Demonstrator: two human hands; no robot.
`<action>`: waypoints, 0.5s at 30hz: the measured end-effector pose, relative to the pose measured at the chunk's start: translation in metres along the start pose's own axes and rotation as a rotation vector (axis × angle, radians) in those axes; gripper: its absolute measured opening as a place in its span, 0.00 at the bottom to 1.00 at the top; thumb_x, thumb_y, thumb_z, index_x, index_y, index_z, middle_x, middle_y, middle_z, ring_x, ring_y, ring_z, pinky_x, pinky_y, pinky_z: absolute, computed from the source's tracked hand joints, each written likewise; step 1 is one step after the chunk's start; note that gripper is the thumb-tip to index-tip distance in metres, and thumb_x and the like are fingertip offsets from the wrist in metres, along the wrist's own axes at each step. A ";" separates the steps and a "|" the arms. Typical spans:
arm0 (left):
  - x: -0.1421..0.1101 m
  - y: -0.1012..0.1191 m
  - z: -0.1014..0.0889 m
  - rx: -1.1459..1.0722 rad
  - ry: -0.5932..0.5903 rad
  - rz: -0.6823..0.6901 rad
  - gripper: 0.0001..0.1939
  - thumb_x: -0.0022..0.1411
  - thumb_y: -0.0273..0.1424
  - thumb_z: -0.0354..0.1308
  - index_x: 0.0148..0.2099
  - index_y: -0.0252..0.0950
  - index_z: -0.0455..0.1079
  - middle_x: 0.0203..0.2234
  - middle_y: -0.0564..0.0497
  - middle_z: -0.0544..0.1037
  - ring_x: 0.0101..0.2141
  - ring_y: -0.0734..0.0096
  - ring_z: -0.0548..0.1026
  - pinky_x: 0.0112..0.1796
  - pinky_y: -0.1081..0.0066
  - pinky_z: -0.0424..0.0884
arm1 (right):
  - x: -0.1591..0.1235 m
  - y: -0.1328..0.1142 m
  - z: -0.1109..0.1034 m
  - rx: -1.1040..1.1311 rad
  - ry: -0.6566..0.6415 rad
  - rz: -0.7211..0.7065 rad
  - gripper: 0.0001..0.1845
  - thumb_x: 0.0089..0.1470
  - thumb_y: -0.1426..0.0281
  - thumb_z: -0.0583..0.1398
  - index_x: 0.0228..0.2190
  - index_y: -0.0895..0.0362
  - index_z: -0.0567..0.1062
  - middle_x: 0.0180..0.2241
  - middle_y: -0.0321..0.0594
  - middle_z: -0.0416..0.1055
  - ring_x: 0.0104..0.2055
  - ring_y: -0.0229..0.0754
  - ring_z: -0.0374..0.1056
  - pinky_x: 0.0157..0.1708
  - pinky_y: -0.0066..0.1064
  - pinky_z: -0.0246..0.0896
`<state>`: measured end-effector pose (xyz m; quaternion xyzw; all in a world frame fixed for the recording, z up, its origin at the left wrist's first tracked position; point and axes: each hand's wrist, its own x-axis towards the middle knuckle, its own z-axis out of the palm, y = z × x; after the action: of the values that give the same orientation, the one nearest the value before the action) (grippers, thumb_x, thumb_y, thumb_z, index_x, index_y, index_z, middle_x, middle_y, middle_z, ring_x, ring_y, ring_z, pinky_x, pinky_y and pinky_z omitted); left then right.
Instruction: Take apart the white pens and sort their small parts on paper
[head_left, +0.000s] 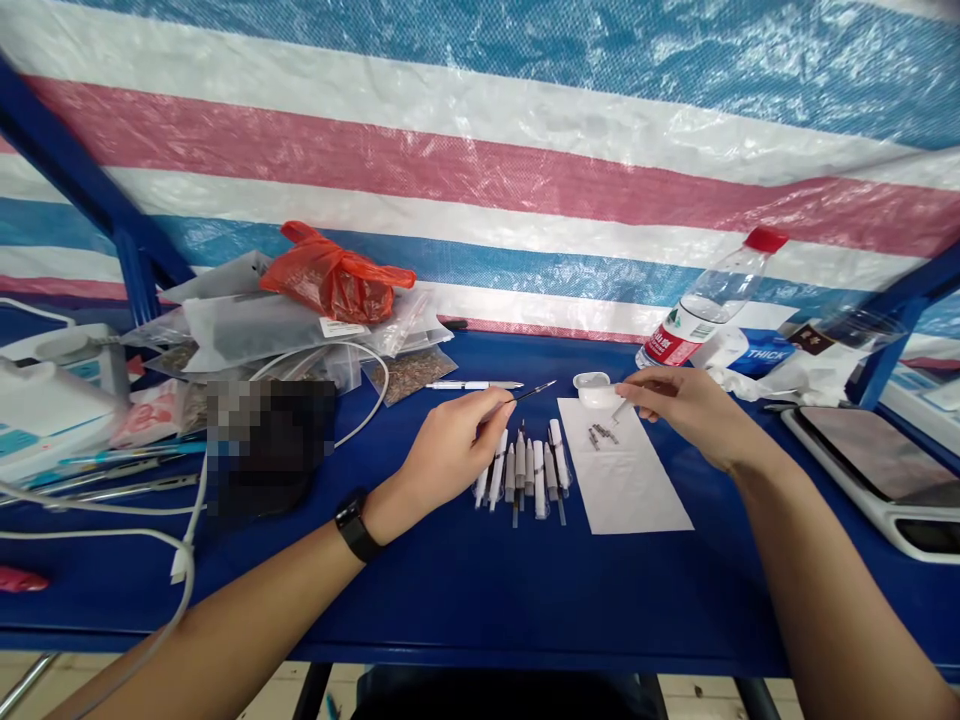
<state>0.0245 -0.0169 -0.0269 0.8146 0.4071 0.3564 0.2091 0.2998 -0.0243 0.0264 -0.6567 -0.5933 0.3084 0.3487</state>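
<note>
My left hand (459, 440), with a black band on its wrist, is closed on a thin dark stick (534, 391) whose narrow pale tip points right. Below it lies a row of white and grey pen-like tubes (529, 468), some with clear ends. My right hand (679, 408) pinches a small thin light piece (621, 410) above a white sheet of paper (630, 500). Several small dark bits (602, 435) rest on that paper. At its top edge sits a small white case (595, 392) with its lid raised. Behind my left hand lies a white pen (476, 385).
At the right are a red-capped bottle (701, 310), crumpled tissues (810, 375) and a digital scale (877, 470). Bags of brown flakes (411, 373), a red plastic bag (337, 280), a dark pouch (270, 450) and white cables (187, 570) crowd the left. A striped sheet (480, 150) hangs behind.
</note>
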 end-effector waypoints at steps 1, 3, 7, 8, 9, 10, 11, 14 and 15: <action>0.000 0.000 0.000 0.001 0.009 -0.005 0.13 0.73 0.34 0.47 0.41 0.38 0.72 0.27 0.55 0.76 0.22 0.75 0.67 0.27 0.73 0.59 | 0.000 -0.001 0.001 0.019 0.016 -0.005 0.31 0.33 0.40 0.71 0.24 0.56 0.81 0.23 0.40 0.72 0.27 0.42 0.64 0.28 0.34 0.59; 0.001 0.002 -0.002 0.007 0.023 -0.024 0.13 0.73 0.34 0.47 0.42 0.38 0.73 0.28 0.55 0.77 0.23 0.74 0.69 0.28 0.73 0.60 | -0.001 -0.003 0.006 0.051 0.047 -0.025 0.32 0.33 0.39 0.71 0.23 0.56 0.79 0.22 0.39 0.70 0.26 0.41 0.63 0.28 0.35 0.58; 0.005 0.002 -0.012 0.039 0.009 -0.112 0.12 0.72 0.36 0.49 0.43 0.39 0.72 0.25 0.55 0.77 0.24 0.71 0.72 0.28 0.73 0.61 | -0.007 -0.010 0.025 0.123 0.070 -0.091 0.29 0.40 0.41 0.70 0.23 0.55 0.76 0.21 0.37 0.69 0.25 0.40 0.63 0.27 0.34 0.59; 0.006 0.001 -0.016 0.036 -0.001 -0.146 0.12 0.72 0.37 0.49 0.43 0.39 0.72 0.24 0.56 0.76 0.23 0.71 0.73 0.27 0.73 0.62 | -0.008 -0.013 0.033 0.133 0.049 -0.111 0.27 0.43 0.43 0.69 0.23 0.55 0.76 0.22 0.37 0.70 0.25 0.40 0.63 0.27 0.34 0.59; 0.007 0.000 -0.020 0.015 -0.018 -0.186 0.12 0.72 0.37 0.50 0.42 0.39 0.72 0.22 0.57 0.75 0.21 0.71 0.73 0.27 0.73 0.63 | -0.010 -0.016 0.042 0.134 0.016 -0.137 0.25 0.45 0.45 0.69 0.23 0.54 0.76 0.22 0.38 0.71 0.25 0.40 0.63 0.27 0.34 0.58; 0.008 -0.002 -0.024 -0.025 -0.044 -0.232 0.11 0.71 0.38 0.50 0.42 0.39 0.71 0.21 0.57 0.75 0.20 0.72 0.73 0.26 0.73 0.65 | -0.011 -0.020 0.051 0.128 -0.032 -0.165 0.23 0.48 0.47 0.68 0.24 0.54 0.76 0.24 0.38 0.72 0.25 0.40 0.64 0.27 0.34 0.58; 0.008 -0.004 -0.028 -0.081 -0.079 -0.281 0.11 0.71 0.38 0.50 0.41 0.39 0.70 0.22 0.57 0.75 0.19 0.73 0.73 0.26 0.73 0.66 | -0.012 -0.024 0.061 0.119 -0.105 -0.197 0.20 0.51 0.50 0.67 0.26 0.54 0.77 0.25 0.39 0.74 0.26 0.41 0.66 0.28 0.34 0.60; 0.009 -0.012 -0.036 -0.255 -0.206 -0.427 0.11 0.71 0.37 0.49 0.39 0.38 0.68 0.24 0.55 0.78 0.17 0.74 0.75 0.23 0.74 0.69 | -0.008 -0.039 0.089 0.050 -0.296 -0.296 0.12 0.54 0.59 0.66 0.27 0.54 0.77 0.28 0.38 0.76 0.30 0.41 0.70 0.31 0.33 0.61; 0.008 -0.014 -0.037 -0.293 -0.234 -0.469 0.11 0.71 0.36 0.50 0.38 0.37 0.67 0.24 0.54 0.78 0.17 0.74 0.75 0.22 0.75 0.69 | -0.005 -0.044 0.096 0.008 -0.352 -0.320 0.10 0.56 0.62 0.65 0.27 0.53 0.77 0.29 0.38 0.77 0.30 0.41 0.70 0.31 0.33 0.61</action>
<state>-0.0069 0.0001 -0.0083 0.6950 0.5016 0.2571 0.4463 0.1955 -0.0184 0.0082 -0.4891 -0.7402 0.3614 0.2869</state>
